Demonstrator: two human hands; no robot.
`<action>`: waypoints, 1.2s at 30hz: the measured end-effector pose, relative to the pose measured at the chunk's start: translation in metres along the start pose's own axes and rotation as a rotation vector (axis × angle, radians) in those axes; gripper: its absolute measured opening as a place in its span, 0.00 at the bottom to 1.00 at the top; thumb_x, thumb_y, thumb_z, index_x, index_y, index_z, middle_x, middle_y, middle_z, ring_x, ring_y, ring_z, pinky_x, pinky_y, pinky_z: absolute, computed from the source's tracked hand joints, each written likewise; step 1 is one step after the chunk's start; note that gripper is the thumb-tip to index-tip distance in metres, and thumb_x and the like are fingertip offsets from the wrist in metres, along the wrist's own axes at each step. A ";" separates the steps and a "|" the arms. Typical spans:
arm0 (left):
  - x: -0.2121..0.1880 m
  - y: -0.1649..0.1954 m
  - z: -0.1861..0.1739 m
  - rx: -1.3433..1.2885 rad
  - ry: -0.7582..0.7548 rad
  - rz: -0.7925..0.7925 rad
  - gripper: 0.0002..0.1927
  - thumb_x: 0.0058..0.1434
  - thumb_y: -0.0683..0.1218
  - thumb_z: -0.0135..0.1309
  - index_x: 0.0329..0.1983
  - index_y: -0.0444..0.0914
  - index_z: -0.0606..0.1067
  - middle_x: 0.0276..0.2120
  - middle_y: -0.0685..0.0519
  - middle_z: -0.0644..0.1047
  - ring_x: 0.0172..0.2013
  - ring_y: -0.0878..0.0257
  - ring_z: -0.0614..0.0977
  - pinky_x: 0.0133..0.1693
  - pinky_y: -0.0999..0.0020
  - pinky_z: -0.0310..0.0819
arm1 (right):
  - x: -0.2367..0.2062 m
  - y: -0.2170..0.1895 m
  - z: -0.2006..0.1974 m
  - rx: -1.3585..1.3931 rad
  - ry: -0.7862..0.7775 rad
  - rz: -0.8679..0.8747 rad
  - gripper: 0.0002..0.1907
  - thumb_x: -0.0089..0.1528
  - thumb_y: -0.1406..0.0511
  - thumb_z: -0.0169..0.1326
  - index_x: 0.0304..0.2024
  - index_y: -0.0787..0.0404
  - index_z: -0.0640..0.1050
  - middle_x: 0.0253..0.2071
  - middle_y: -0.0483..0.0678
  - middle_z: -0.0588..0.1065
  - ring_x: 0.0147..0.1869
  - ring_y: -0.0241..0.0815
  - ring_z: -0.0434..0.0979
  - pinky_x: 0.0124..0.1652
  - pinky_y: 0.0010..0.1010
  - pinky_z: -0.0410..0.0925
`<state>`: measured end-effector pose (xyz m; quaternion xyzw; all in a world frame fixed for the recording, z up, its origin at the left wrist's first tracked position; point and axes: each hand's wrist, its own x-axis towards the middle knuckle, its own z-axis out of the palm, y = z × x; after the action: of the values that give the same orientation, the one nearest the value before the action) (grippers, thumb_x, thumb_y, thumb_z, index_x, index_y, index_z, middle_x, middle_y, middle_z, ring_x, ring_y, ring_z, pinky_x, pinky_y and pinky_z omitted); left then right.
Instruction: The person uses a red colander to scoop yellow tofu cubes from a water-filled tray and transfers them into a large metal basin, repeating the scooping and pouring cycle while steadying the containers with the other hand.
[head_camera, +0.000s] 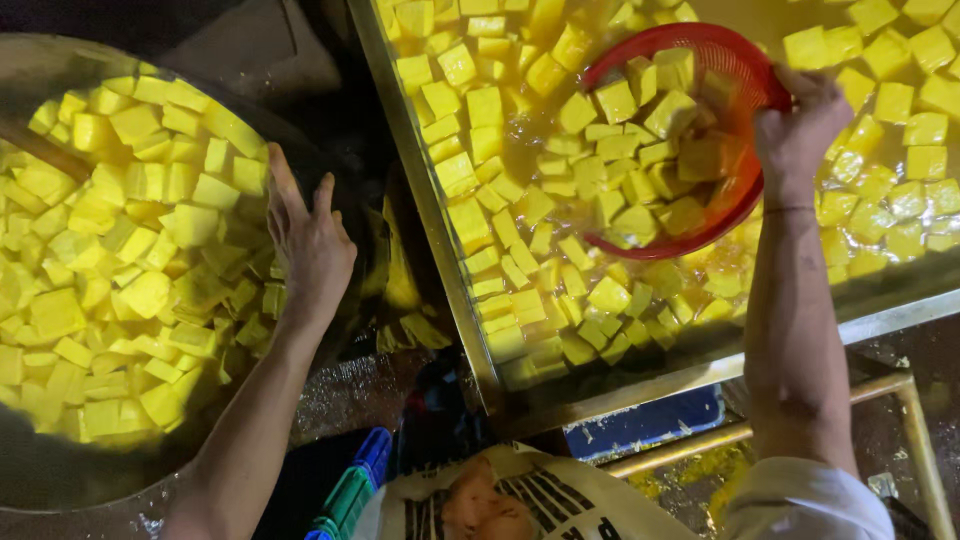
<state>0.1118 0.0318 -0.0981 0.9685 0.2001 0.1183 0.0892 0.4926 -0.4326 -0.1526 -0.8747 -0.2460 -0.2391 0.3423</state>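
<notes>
A metal tray (440, 250) fills the upper right of the view, its long rim running from the top down to a corner near the middle. It holds yellow liquid and many yellow cubes (500, 230), some floating, some heaped along the near wall. On the left sits a big round pan (60, 480) with a dark rim, piled with the same yellow cubes, drier and brighter there. Between pan and tray lies a dark gap with a few stray cubes on the pan's edge.

A red basket (740, 195), round and slotted, is tilted in the tray, partly sunk in the liquid, with a load of cubes inside it. The right hand (800, 125) grips the basket's rim at its right side, fingers curled over the edge and closed on it, the forearm reaching up from below.

The left hand (310, 250) rests over the right edge of the pan, fingers spread and pointing up, palm down, holding nothing; whether it touches the cubes beneath I cannot tell.

Below the tray a brass-coloured frame (900, 385) and a blue crate (650, 420) show; smaller blue and green plastic pieces (355, 490) lie near the bottom edge.
</notes>
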 end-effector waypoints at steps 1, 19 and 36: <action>0.000 -0.001 0.000 0.012 -0.001 0.003 0.23 0.67 0.36 0.58 0.66 0.32 0.74 0.79 0.38 0.41 0.77 0.34 0.50 0.71 0.42 0.54 | 0.003 -0.002 0.006 -0.142 0.017 -0.109 0.24 0.51 0.78 0.53 0.49 0.65 0.87 0.44 0.57 0.81 0.49 0.50 0.83 0.51 0.34 0.78; -0.002 -0.005 0.006 0.015 -0.012 0.011 0.21 0.68 0.37 0.57 0.65 0.32 0.75 0.80 0.38 0.38 0.77 0.35 0.50 0.72 0.42 0.54 | -0.043 -0.018 0.071 0.027 -0.127 0.397 0.24 0.50 0.71 0.59 0.50 0.56 0.86 0.33 0.55 0.82 0.34 0.43 0.82 0.42 0.32 0.74; 0.005 0.031 -0.018 0.174 0.274 0.154 0.27 0.63 0.40 0.61 0.66 0.33 0.72 0.75 0.36 0.55 0.72 0.37 0.60 0.69 0.36 0.55 | -0.067 -0.045 0.019 1.032 0.165 0.805 0.30 0.50 0.81 0.50 0.57 0.79 0.77 0.48 0.58 0.81 0.46 0.45 0.83 0.45 0.30 0.78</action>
<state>0.1230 0.0082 -0.0727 0.9599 0.1450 0.2379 -0.0324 0.4193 -0.4081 -0.1830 -0.6008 0.0443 -0.0101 0.7981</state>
